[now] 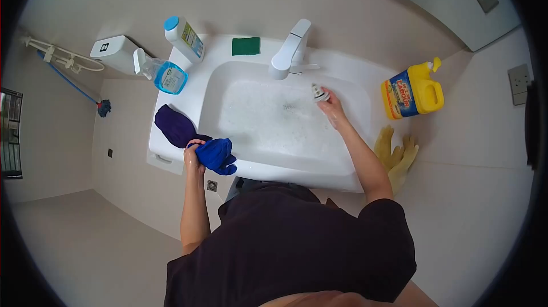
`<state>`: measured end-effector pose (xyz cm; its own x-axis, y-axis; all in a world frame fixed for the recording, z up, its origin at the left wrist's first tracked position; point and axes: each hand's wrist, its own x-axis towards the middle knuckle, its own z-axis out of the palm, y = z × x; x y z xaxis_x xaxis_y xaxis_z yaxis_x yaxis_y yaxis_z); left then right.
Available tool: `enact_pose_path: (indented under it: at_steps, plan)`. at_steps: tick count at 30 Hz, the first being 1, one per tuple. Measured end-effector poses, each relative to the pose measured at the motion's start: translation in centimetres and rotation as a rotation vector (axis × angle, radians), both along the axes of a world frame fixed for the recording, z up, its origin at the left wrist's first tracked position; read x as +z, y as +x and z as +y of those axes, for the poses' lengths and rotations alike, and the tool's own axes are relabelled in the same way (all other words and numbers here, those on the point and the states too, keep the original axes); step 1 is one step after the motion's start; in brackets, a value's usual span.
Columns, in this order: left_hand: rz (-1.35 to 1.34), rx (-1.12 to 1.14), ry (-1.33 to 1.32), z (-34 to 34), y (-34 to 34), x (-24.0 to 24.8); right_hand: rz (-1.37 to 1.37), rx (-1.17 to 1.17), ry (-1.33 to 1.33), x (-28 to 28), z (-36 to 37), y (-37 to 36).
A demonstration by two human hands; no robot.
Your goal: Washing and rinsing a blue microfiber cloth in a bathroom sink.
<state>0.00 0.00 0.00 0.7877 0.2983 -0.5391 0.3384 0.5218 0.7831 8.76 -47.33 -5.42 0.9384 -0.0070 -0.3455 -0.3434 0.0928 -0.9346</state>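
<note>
Purple cloth (174,125) is lying along the left edge of the sink (319,175), with a spray bottle (171,77) standing behind it and a blue-capped bottle (185,39) standing at the back-left corner. The left hand (194,155) is clutching a bunched blue cloth (216,155) over the front-left corner; one cannot tell whether it is also gripping the purple end. A green pad (246,46) is resting on the back edge, left of the tap (290,50). Toward the right edge, above suds (251,107), the right hand (333,107) is pinching a small pale object (319,93), too small to identify. Gloves (395,155) and a yellow jug (412,91) are sitting by the right edge.

The work is seemingly standing partway: suds are already floating, and both cloths are sitting out of the water; what is left is not showing. Two cloths, two bottles, two gloves, one jug, one pad, one tap and one pale object are showing.
</note>
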Motion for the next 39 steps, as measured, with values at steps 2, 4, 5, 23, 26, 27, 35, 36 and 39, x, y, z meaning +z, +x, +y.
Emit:
enact_pose_path:
  at_steps: [2,4,5,23,26,27,35,36,39]
  plan:
    - [0.001,0.038,-0.021,0.6,0.4,0.2,-0.137,-0.244,0.175,2.0,0.3,1.4]
    - [0.0,0.051,-0.036,-0.9,0.5,0.3,-0.222,-0.328,-0.111,2.8,-1.7,4.0]
    - [0.006,0.06,-0.033,-0.7,0.5,0.7,-0.3,-0.418,-0.38,3.1,-1.7,4.9]
    - [-0.094,0.163,0.06,-1.8,-0.7,1.0,-0.213,-0.438,-1.314,4.2,-2.7,8.2]
    - [-0.084,0.15,0.116,-1.9,-0.5,1.0,-0.339,-0.573,-1.319,3.5,-2.4,6.9]
    - [-0.09,0.151,0.118,-1.8,-0.4,0.7,-0.483,-0.692,-1.322,3.2,-2.1,6.2]
    - [0.07,-0.023,-0.122,-7.6,0.0,-0.6,-0.093,0.34,-0.193,2.1,9.1,-7.2]
    - [0.009,-0.059,-0.163,-9.4,-0.1,0.0,0.018,0.358,-0.084,5.0,11.2,-9.1]
    - [-0.08,-0.08,-0.011,-14.2,-0.6,4.1,0.185,0.431,0.464,6.5,13.0,-11.6]
